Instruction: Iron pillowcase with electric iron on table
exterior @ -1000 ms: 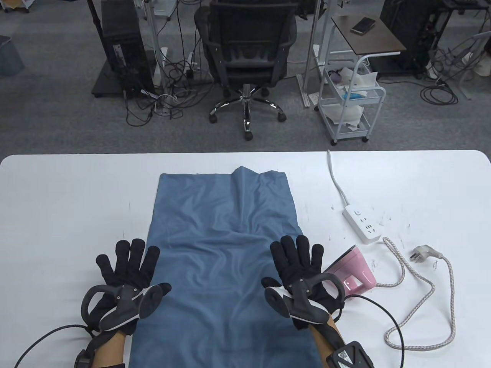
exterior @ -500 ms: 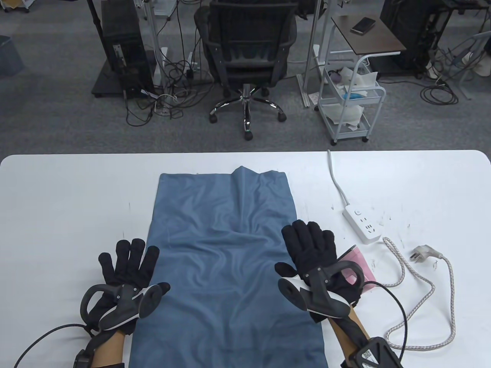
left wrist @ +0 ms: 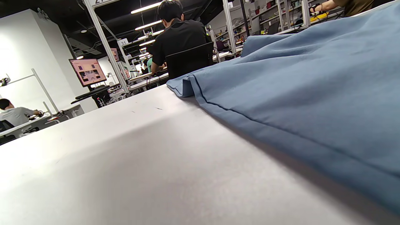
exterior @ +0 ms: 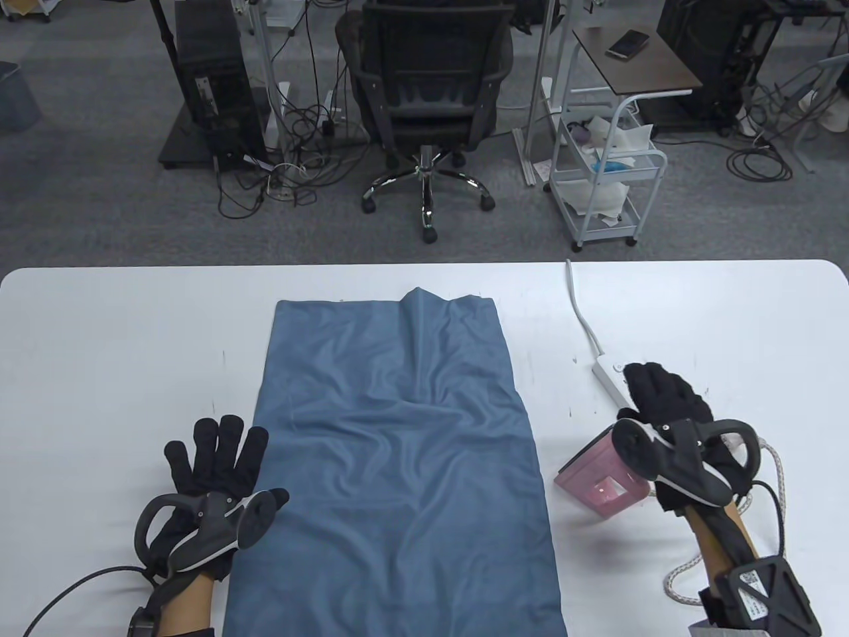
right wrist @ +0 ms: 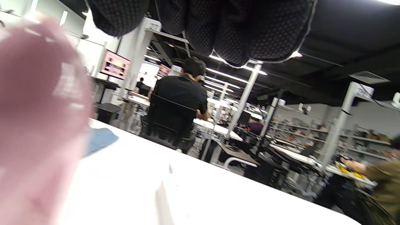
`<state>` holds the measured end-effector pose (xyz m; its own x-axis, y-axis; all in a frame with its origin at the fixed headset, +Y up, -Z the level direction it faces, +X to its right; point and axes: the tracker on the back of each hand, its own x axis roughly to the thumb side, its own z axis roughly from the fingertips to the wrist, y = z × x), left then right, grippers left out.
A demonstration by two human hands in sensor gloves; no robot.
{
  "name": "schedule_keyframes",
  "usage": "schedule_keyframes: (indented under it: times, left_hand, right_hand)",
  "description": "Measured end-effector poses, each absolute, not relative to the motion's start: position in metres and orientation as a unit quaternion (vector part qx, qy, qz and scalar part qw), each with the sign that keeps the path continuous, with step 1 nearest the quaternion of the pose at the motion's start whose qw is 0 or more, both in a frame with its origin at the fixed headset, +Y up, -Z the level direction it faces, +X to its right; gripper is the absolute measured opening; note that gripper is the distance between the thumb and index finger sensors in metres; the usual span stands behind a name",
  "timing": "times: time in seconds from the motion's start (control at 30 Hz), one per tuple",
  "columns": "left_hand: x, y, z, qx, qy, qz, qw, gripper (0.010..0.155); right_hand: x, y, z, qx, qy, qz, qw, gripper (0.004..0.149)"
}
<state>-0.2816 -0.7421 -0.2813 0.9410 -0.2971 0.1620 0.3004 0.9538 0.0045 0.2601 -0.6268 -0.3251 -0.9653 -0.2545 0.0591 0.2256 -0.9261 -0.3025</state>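
The blue pillowcase lies creased along the middle of the white table. My left hand rests flat with fingers spread on the table at the pillowcase's left edge, its thumb on the cloth. The left wrist view shows that hemmed edge close up. The pink iron stands to the right of the pillowcase. My right hand hovers just right of the iron, over the near end of the white power strip. Its fingers hang free and hold nothing. The iron is a pink blur there.
The iron's braided cord loops along the table's right side; its plug is hidden under my right hand. The power strip's white cable runs to the far edge. An office chair and a white cart stand beyond the table.
My right hand has left the pillowcase's right edge and moved right, past the iron, to the power strip. My left hand has barely shifted.
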Motion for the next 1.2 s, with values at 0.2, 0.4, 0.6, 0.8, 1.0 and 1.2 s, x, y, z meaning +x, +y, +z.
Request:
schedule_keyframes:
  times: [0.2,0.4,0.6,0.8,1.0,1.2]
  left_hand:
    - [-0.285,-0.744,-0.28,-0.023,-0.064,-0.159,0.985,0.091]
    - [-0.288,-0.746,-0.279,-0.036,-0.038,-0.175,0.983,0.091]
    - [-0.292,-0.749,-0.28,-0.047,-0.015,-0.188,0.981,0.091]
    - [-0.293,-0.749,-0.279,-0.058,-0.003,-0.189,0.98,0.091]
    - [-0.294,-0.749,-0.279,-0.064,0.003,-0.189,0.98,0.091]
    - [-0.295,-0.75,-0.28,-0.063,0.003,-0.188,0.98,0.091]
  right_hand:
    - [0.322,-0.656,-0.356,0.032,0.08,-0.992,0.093,0.064]
    - [0.367,-0.693,-0.384,0.108,0.001,-0.991,0.075,0.066]
    - [0.401,-0.726,-0.395,0.176,-0.127,-0.974,0.066,0.073]
    - [0.415,-0.742,-0.395,0.196,-0.154,-0.968,0.02,0.07]
    - [0.419,-0.754,-0.395,0.21,-0.177,-0.959,0.063,0.063]
    - [0.422,-0.752,-0.393,0.21,-0.148,-0.966,0.033,0.061]
